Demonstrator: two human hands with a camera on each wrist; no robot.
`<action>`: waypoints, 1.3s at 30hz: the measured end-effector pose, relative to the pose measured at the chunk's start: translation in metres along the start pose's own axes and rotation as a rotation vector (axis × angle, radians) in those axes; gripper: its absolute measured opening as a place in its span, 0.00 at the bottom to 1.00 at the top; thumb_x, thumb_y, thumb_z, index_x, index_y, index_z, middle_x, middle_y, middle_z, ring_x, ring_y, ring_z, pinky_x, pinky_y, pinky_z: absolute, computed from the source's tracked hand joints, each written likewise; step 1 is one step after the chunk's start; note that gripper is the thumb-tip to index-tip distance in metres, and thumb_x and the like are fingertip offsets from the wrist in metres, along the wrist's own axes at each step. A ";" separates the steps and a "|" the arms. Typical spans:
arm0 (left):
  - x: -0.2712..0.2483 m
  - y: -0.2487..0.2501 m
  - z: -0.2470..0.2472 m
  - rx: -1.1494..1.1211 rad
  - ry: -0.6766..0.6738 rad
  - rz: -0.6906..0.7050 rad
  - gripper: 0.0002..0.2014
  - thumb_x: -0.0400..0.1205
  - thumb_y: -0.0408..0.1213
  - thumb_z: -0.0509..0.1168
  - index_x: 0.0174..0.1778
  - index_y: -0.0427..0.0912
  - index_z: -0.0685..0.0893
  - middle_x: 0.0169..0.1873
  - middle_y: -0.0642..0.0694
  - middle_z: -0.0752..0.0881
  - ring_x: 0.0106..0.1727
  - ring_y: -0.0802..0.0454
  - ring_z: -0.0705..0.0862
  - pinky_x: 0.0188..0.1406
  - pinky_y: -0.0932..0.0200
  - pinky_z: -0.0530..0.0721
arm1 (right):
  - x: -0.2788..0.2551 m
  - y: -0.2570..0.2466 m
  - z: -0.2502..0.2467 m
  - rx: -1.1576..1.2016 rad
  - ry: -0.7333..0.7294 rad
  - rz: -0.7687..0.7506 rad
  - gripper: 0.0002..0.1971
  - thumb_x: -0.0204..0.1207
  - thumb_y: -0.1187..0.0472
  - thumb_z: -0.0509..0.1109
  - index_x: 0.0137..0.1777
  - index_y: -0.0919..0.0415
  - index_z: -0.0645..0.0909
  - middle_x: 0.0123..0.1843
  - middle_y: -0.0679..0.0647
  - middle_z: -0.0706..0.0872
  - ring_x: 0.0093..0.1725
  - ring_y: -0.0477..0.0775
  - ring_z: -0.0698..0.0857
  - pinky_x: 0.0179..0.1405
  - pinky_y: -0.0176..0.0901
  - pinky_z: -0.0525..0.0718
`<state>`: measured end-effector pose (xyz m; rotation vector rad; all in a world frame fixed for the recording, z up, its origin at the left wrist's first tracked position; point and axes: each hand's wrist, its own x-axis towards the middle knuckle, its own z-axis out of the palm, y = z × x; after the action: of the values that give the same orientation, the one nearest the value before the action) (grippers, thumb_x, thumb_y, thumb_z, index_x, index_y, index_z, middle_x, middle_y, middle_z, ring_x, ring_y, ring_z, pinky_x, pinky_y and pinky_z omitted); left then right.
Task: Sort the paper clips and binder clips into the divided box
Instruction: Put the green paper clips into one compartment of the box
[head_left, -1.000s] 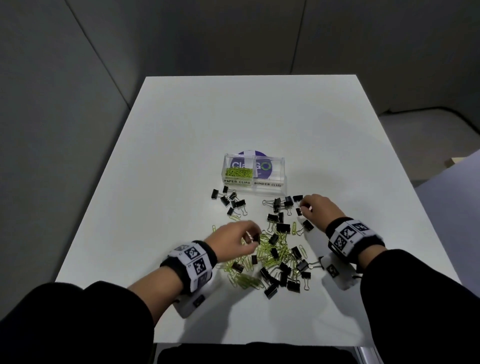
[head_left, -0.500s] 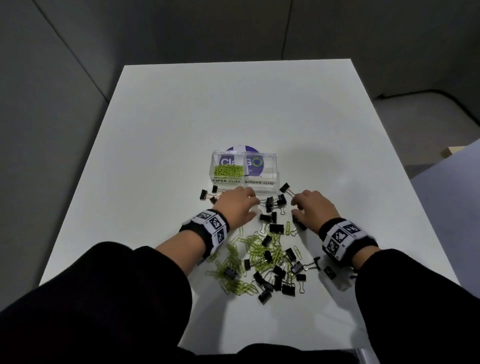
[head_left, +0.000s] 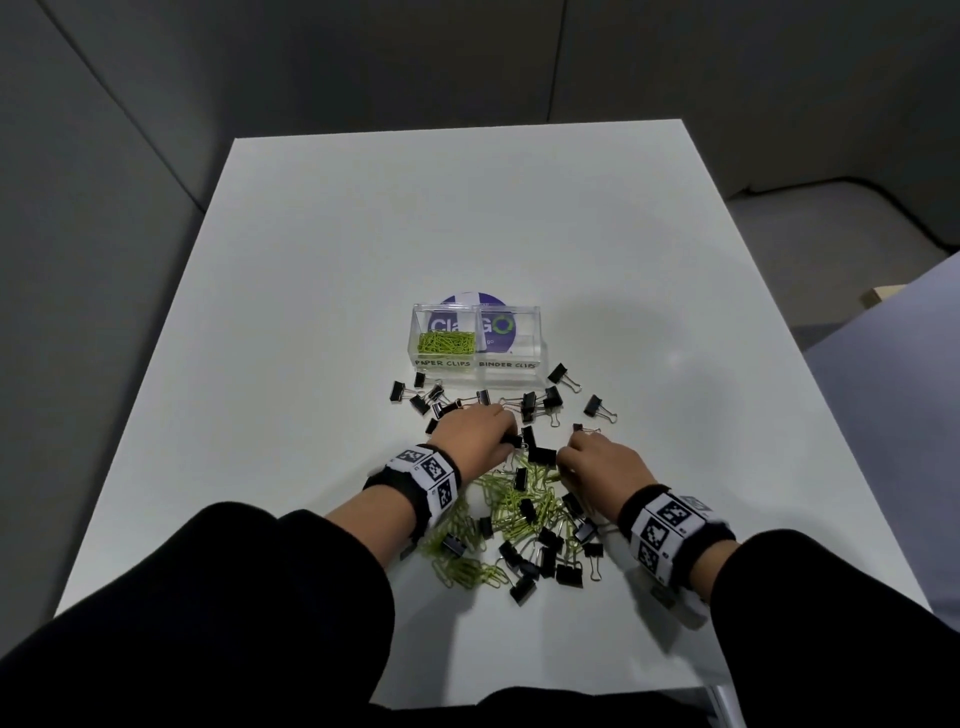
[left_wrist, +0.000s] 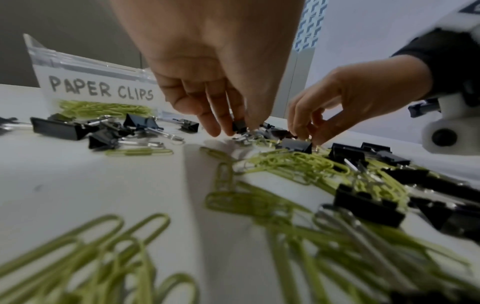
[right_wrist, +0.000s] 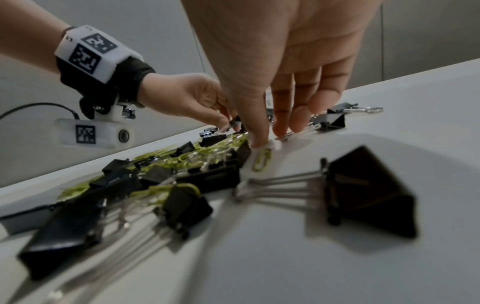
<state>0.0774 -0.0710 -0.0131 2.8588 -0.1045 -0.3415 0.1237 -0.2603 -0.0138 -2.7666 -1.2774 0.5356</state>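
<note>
Left hand (left_wrist: 207, 67) pinching binder clip (left_wrist: 239, 125); right hand (right_wrist: 285, 61) fingertips down on pile, grasp unclear. Risk: paper clips (head_left: 511, 501) snagging, landing in wrong compartment of box (head_left: 537, 338).

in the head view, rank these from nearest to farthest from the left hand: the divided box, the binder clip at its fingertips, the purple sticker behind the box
1. Binder clip: at the left hand's fingertips, pinched, beside the pile.
2. Divided box: beyond the hand, across the scattered binder clips.
3. Purple sticker: farthest, showing behind and through the box.
</note>
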 end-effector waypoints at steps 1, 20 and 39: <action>-0.003 0.000 -0.001 -0.027 0.018 -0.004 0.12 0.82 0.44 0.60 0.58 0.43 0.79 0.55 0.46 0.84 0.56 0.47 0.82 0.50 0.53 0.79 | -0.001 0.000 -0.001 -0.001 0.003 -0.022 0.10 0.80 0.60 0.62 0.57 0.61 0.80 0.53 0.58 0.83 0.53 0.60 0.81 0.43 0.47 0.81; -0.010 -0.029 -0.028 -0.025 0.188 -0.031 0.14 0.83 0.36 0.59 0.65 0.44 0.78 0.61 0.46 0.81 0.60 0.48 0.80 0.57 0.59 0.80 | 0.019 -0.009 -0.016 -0.043 -0.114 -0.123 0.22 0.78 0.59 0.64 0.72 0.53 0.70 0.67 0.56 0.75 0.63 0.58 0.77 0.52 0.49 0.81; -0.051 -0.015 0.016 0.136 0.010 0.249 0.12 0.83 0.38 0.59 0.59 0.39 0.82 0.60 0.40 0.82 0.57 0.43 0.82 0.58 0.48 0.82 | 0.035 0.021 -0.025 -0.004 -0.088 0.039 0.17 0.80 0.58 0.60 0.68 0.57 0.69 0.63 0.56 0.78 0.61 0.58 0.79 0.52 0.52 0.82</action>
<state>0.0250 -0.0552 -0.0211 2.9335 -0.4950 -0.2790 0.1680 -0.2452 -0.0039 -2.8061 -1.2437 0.6654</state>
